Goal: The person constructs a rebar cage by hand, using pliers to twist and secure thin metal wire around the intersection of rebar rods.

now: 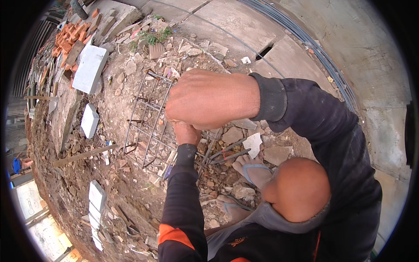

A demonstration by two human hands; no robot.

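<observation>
Across most of the ground, rubble (104, 131) and brown earth. Toward the upper edge, concrete slabs (235, 26). Along their right side, a curved bundle of long rods (312, 43). At upper left, a heap of orange bricks (70, 39). Left of centre, on the rubble, a cage (153, 135) of thin crossed steel bars. From the right, a dark right sleeve (323, 118); from the lower edge, a dark left sleeve (181, 209) with an orange patch. At left, a wooden stick (85, 156) between scattered white blocks (90, 70). Beyond the cage, green weeds (155, 37). Below centre, feet (257, 172) in sandals.

Over the cage's right side in view, both hands together: right hand (209, 96) curled into a fist, left hand (187, 133) directly below and partly covered. Cannot tell whether clamped on anything, with fingertips hidden. Near the feet, two dark bars (229, 156), close to a white shard (252, 144).
</observation>
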